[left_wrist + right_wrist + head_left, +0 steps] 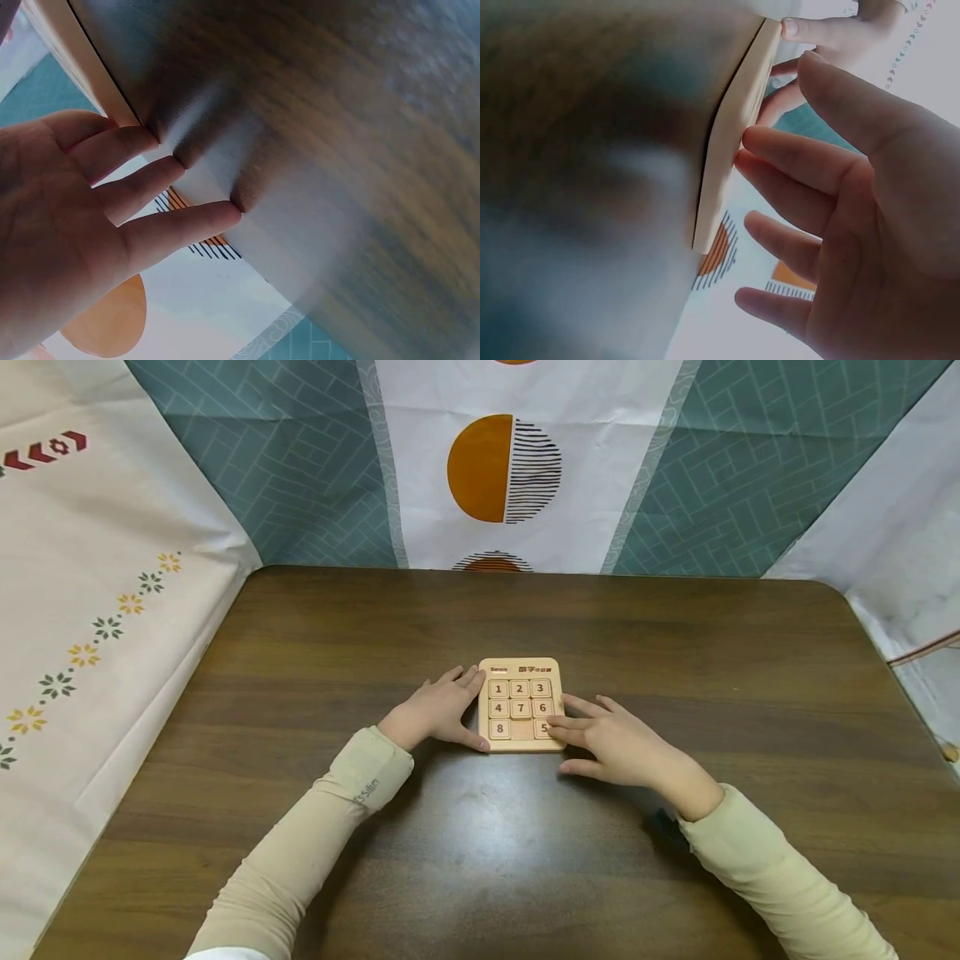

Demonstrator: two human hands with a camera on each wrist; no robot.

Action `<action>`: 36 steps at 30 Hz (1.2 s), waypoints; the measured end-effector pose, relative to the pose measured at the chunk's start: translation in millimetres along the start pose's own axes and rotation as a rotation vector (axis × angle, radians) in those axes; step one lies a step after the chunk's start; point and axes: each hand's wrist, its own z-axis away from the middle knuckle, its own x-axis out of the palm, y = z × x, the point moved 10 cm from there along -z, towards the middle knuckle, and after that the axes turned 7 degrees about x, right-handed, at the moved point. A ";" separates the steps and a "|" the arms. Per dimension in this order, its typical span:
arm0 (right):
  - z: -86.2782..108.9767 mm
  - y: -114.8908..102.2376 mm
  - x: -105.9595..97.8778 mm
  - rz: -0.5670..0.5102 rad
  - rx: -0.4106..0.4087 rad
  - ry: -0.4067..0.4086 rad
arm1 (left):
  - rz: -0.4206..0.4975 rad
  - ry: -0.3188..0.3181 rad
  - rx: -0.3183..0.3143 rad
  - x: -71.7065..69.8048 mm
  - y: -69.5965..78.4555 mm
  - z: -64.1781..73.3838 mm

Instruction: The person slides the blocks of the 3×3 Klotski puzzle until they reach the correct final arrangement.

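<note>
Touching wooden tray [521, 747] of eight numbered tiles [520, 708], left hand [441, 710] splayed, right hand [618, 743] spread

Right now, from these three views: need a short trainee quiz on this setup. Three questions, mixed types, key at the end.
1. Multiple choice: where is the gap in the number board, as seen in the head view?
A) top left
B) centre
C) bottom middle

2. True or false: the left hand touches the left side of the board.

3. Fill in: in the head view, the right hand partly covers the tile numbered ___.

Key: 1. C; 2. True; 3. 5
</note>
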 end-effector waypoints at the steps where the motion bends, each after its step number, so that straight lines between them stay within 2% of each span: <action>1: 0.1 -0.2 0.5 0.000 0.001 0.000 | -0.001 0.002 0.003 0.0 0.2 0.1; 7: -4.1 -5.3 1.2 0.004 0.004 0.004 | 0.003 0.003 0.011 0.9 0.9 1.1; 17: -29.8 -36.1 14.7 -0.024 -0.070 -0.065 | -0.008 0.012 0.021 0.5 3.6 -0.4; 36: -34.5 -39.1 15.7 -0.002 -0.071 -0.087 | -0.005 0.008 0.010 -2.6 1.8 2.1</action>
